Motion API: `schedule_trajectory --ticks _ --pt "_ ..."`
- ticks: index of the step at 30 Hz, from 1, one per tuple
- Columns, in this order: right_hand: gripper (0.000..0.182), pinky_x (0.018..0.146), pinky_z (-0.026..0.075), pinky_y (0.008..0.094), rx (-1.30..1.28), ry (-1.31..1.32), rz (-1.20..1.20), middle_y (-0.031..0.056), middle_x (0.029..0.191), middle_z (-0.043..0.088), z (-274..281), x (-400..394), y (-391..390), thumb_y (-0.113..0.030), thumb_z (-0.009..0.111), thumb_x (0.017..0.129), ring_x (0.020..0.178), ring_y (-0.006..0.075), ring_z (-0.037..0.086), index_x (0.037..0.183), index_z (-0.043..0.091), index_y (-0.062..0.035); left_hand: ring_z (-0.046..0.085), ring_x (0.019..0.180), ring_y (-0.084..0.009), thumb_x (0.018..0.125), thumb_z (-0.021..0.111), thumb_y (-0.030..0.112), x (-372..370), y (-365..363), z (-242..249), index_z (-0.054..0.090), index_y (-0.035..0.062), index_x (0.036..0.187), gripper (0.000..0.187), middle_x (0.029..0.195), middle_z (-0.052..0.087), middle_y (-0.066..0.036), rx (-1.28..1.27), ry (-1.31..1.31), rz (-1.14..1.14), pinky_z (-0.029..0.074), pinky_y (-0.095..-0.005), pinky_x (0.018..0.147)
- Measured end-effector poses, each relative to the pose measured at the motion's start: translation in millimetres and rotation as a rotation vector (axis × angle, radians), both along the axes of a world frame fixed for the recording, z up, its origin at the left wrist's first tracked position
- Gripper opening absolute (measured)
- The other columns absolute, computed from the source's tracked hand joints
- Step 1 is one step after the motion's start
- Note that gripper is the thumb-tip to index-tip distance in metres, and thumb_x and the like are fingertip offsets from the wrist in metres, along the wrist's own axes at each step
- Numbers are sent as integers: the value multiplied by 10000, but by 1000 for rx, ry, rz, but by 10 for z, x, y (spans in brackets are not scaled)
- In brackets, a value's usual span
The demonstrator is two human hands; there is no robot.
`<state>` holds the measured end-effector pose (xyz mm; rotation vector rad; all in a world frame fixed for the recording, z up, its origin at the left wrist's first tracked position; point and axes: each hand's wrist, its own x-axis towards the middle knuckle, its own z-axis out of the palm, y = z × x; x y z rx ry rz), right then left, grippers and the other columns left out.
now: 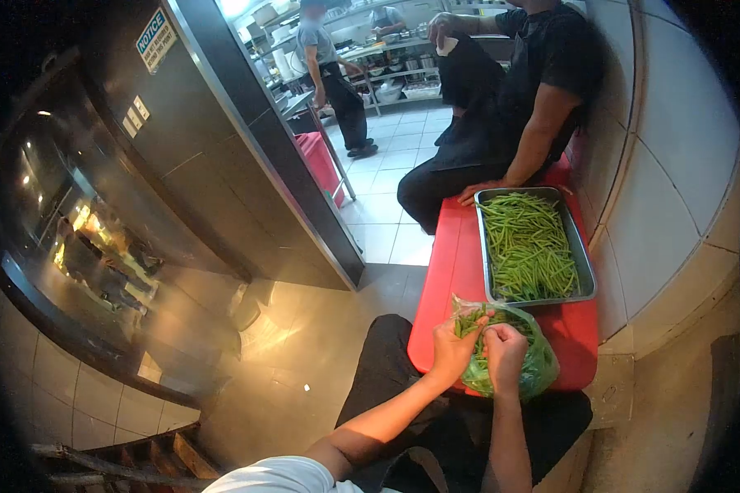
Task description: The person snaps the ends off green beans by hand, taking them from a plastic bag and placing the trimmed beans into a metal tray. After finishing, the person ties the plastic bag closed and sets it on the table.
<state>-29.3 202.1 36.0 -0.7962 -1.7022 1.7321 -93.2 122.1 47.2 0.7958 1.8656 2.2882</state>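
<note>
My left hand (454,349) is closed around a few green beans (470,319), which stick out past its fingers. Close beside it, my right hand (506,349) is pinched, fingertips together; what lies between them is too small to make out. Both hands are over an open clear plastic bag (541,357) of green beans, at the near end of a red bench (440,296). Just beyond the bag stands a metal tray (590,283) heaped with long green beans (528,246).
A person in black (543,90) sits at the bench's far end, one hand beside the tray. A tiled wall (674,140) borders the bench on the right. Through the doorway, another person (337,82) stands near kitchen shelves. Wooden steps (173,460) lie at lower left.
</note>
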Motion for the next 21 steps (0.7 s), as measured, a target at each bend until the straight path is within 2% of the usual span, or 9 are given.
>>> schedule_trajectory --ticks 3,6,10,11,14,15,18,19,21 --pt "170 468 449 262 -265 69 -9 18 646 598 -4 -11 25 -96 641 880 529 78 531 755 655 17 472 574 -2 955 682 129 39 -68 151 758 38 1078 171 734 649 63 -82 -15 -7 358 -217 489" --pt "163 460 467 254 -361 78 21 19 635 580 -72 2 177 -104 643 879 512 86 534 758 648 4 467 560 -10 948 687 132 14 -71 204 761 39 1053 158 699 626 59 -81 5 25 355 -229 485" --pt "212 478 453 285 -55 -133 140 34 641 623 -38 129 308 -170 713 864 511 112 560 755 670 6 456 523 -30 959 679 180 -35 -122 366 763 37 1021 177 634 573 55 -115 -218 116 336 -235 483" --pt "266 520 462 330 135 -176 138 87 651 670 -236 125 370 -216 765 840 532 156 602 754 685 22 456 515 -41 968 666 196 -101 -129 384 757 21 1023 204 615 551 50 -86 -245 110 336 -238 483" --pt "298 566 474 351 379 -371 90 136 673 689 146 224 308 -239 796 818 571 195 636 766 692 36 442 498 -62 988 635 224 -278 -192 336 734 -25 1042 273 565 488 37 16 -377 38 341 -245 483" --pt "293 590 485 349 408 -363 92 148 694 695 226 223 301 -234 792 828 589 230 646 794 703 43 436 496 -67 993 624 221 -318 -219 341 715 -47 1070 293 588 499 26 23 -372 30 350 -248 482" --pt "260 616 497 346 200 -99 175 151 736 704 98 148 261 -206 772 845 635 234 660 836 713 47 430 499 -64 994 623 221 -339 -242 369 707 -43 1085 292 637 536 18 117 -462 15 350 -243 480" --pt "250 628 500 343 208 -49 207 152 753 705 101 139 228 -195 770 847 653 230 664 850 715 48 436 503 -65 994 623 221 -361 -230 349 698 -41 1083 287 676 559 10 131 -468 39 352 -241 476" --pt "231 651 506 336 227 54 267 155 787 707 137 129 153 -174 764 851 688 221 673 879 717 51 435 498 -70 993 623 219 -329 -233 388 695 -40 1077 282 646 542 9 141 -479 44 355 -245 476"
